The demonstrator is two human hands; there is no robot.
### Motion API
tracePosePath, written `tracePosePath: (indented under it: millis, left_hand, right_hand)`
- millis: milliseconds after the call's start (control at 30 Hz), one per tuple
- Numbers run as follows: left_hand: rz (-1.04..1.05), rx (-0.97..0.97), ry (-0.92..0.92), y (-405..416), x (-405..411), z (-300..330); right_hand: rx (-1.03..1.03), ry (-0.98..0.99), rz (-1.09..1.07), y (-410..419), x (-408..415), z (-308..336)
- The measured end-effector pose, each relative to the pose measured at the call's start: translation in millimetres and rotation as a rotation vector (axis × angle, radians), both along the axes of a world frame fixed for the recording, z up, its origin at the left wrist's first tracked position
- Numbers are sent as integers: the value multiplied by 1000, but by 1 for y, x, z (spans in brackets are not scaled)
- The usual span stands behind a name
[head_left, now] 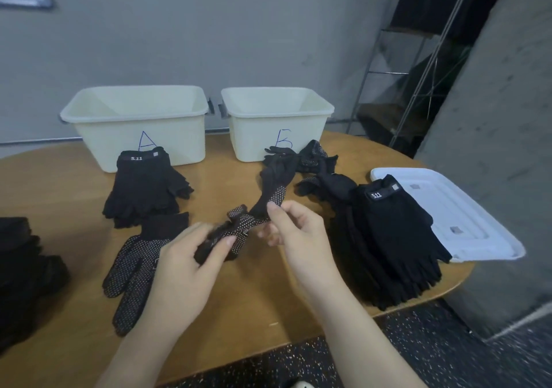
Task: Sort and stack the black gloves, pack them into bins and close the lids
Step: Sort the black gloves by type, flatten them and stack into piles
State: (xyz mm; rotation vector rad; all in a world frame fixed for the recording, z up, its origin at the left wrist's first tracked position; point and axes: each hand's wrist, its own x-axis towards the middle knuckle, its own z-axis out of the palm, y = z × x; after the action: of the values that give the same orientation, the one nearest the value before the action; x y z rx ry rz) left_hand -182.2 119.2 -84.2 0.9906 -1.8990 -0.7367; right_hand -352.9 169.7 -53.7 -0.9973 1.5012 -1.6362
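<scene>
Dotted glove (239, 229) pinched between both hands' fingers (276, 211)

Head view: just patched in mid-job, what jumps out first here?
Both hands, left and right, hold a twisted dotted glove above the middle of the table. Behind it stand two open cream bins, bin A at left and bin B at right; nothing shows inside them. A tall pile of plain black gloves sits at right, beside a white lid.

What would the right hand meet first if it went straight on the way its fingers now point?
The right hand points up and left, pinching the dotted glove. Past that glove, bare table comes next, then probably bin A; depth is uncertain.
</scene>
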Motion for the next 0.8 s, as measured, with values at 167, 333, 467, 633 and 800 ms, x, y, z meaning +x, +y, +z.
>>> tracePosePath:
  millis: [167,333,467,633,800]
  left_hand:
    - [-22,128,60,3,-8,6]
    - [89,200,129,-5,-14,0]
    - [65,261,150,-10,-18,0]
    - [12,322,217,-11,-18,2]
    - [32,379,242,-10,-18,3]
  right_hand:
    - [7,29,-27,3,-11,-4]
    - [-41,9,-96,0,-20,-11]
    - [-66,62,-129,-5,-27,-17]
    - [-71,111,-129,-6,-34,-18]
    - [-49,248,-106,-7,-39,-22]
